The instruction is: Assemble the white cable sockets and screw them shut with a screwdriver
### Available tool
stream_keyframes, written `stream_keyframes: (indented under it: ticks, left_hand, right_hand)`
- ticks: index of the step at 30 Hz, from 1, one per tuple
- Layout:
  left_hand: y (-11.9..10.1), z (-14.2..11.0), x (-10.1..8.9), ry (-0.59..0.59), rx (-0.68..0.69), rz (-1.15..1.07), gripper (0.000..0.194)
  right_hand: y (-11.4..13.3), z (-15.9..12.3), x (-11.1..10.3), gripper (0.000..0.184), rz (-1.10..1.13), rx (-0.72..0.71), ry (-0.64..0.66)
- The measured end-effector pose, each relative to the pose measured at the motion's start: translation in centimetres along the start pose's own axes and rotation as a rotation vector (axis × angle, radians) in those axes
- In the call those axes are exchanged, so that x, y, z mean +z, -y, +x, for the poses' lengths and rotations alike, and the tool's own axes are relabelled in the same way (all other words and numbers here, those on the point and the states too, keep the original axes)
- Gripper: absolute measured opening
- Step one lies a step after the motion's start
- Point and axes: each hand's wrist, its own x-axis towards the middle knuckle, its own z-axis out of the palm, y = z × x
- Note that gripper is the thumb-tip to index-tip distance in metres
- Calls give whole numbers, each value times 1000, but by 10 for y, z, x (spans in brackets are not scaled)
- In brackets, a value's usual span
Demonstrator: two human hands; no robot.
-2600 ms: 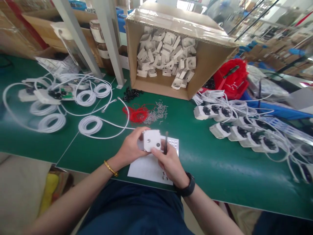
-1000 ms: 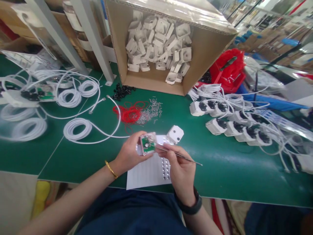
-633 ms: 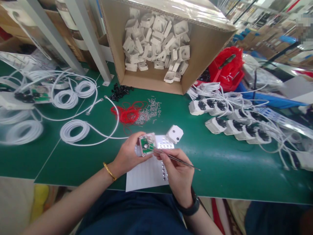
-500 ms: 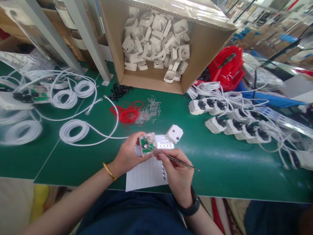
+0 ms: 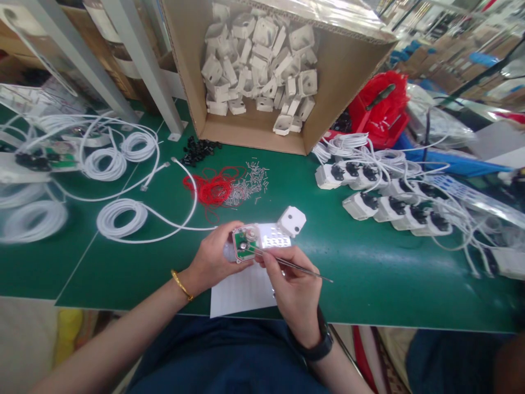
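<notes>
My left hand [image 5: 215, 253] grips a small white housing [image 5: 237, 255] with a green circuit board [image 5: 243, 251] inside it; a white cable runs out from it to the left. My right hand [image 5: 293, 279] is closed on metal tweezers [image 5: 303, 268], whose tips reach over the board beside a round silver part [image 5: 243, 246]. Under both hands lies a white sheet [image 5: 241, 295] bearing rows of small shiny domes [image 5: 274, 239]. A white square cover [image 5: 292, 221] with two dark round spots rests at the sheet's far right corner.
A tilted cardboard box [image 5: 254, 138] full of white housings [image 5: 262, 60] stands at the back. Red rubber bands [image 5: 213, 190], small screws [image 5: 254, 180] and black parts [image 5: 199, 150] lie before it. Coiled white cables [image 5: 123, 219] are left, finished-looking units [image 5: 402, 210] right.
The tweezers and both hands stay nearly in place over the board. The whole view has shifted slightly, so things appear a little further left and up.
</notes>
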Motion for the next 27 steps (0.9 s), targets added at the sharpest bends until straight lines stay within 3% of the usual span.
stream_keyframes:
  ticks: [11, 24, 27]
  left_hand:
    - [0, 0, -1, 19, 17, 26, 60]
    - [-1, 0, -2, 7, 56, 31, 59]
    - [-1, 1, -2, 11, 1, -6, 59]
  right_hand:
    - [4, 5, -5, 5, -20, 17, 97]
    - [4, 9, -3, 6, -11, -20, 123]
    - [7, 14, -16, 5, 37, -21, 129]
